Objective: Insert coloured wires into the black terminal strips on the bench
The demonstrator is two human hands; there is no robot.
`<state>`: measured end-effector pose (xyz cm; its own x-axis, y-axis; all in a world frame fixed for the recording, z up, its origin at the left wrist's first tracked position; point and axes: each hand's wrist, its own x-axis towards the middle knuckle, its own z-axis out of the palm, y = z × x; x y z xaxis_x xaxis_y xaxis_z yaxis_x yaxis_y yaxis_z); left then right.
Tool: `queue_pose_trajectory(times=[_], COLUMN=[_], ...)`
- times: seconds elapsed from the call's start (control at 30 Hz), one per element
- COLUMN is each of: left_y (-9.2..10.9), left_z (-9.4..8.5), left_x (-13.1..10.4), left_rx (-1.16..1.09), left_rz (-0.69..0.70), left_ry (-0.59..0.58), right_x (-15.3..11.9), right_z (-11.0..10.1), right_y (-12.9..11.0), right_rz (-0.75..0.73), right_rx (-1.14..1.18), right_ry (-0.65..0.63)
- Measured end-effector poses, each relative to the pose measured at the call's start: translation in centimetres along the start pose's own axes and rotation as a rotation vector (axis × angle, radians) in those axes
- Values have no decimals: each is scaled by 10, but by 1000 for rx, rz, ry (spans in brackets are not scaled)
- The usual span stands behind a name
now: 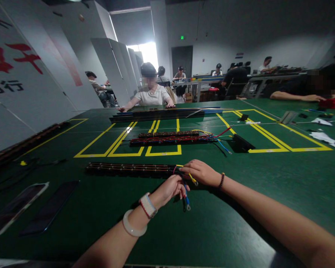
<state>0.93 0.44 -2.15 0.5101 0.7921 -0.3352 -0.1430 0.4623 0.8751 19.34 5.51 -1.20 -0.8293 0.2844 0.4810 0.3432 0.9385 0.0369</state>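
though near 2 phones (51, 208), strip (128, 169) apart

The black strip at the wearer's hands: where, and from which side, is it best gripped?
Probably mid-length, from above, across its narrow width: the black strip lies long and flat, its middle uncovered, while left hand, right hand and loose wires crowd its right end.

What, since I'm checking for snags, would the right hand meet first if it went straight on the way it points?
Probably the long black strip: the right hand points left along it from its wired end, though exact contact there is hard to tell.
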Motion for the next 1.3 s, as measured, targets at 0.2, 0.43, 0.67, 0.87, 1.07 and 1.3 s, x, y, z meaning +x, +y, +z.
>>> queue_pose_trajectory(times=[0.2,0.43,0.67,0.87,1.07,1.3], left_y=[-4,-3,-1,0,0,-1], left_z=[4,5,7,8,9,7], left_x=[2,3,-2,-2,-3,-2], left_rx=[57,134,144,155,174,196], left_rz=[30,18,9,12,40,42], left_ry=[94,90,86,80,80,64], right_x=[37,69,75,77,79,74], right_z=[7,19,21,21,20,17], right_y=[-15,-19,-23,-27,-29,-30], right_rz=[188,278,317,326,326,293], right_rx=[140,23,-23,-58,-126,-129], right_ry=[135,43,-24,-50,-81,-44])
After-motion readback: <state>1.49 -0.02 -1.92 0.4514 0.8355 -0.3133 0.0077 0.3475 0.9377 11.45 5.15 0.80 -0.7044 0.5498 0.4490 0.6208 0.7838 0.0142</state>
